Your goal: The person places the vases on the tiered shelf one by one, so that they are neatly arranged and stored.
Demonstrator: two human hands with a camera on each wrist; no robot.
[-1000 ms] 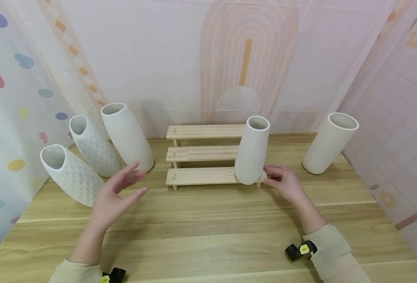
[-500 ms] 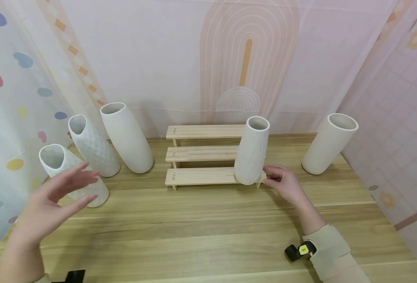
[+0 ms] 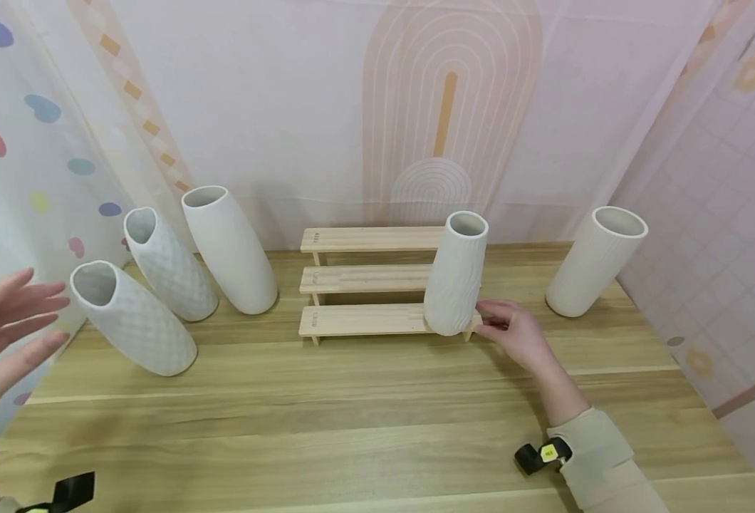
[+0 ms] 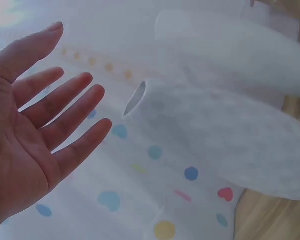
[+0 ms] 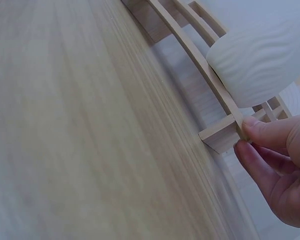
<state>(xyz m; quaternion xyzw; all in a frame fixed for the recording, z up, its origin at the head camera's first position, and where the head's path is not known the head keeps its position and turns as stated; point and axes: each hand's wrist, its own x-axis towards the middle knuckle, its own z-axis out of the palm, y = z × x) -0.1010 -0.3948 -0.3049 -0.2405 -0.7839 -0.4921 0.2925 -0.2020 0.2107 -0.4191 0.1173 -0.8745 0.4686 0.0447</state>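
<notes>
On the table (image 3: 377, 427), the right hand (image 3: 520, 338) pinches the wooden rack (image 3: 365, 320), apparently steadying it beside the vase (image 3: 456, 285) on its near tier's right; the left hand (image 4: 27, 145) is spread wide. Release should be gentle.

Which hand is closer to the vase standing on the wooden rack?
Right. The right hand pinches the right end of the wooden rack, just beside the vase; the left hand is at the far left, well away from it.
</notes>
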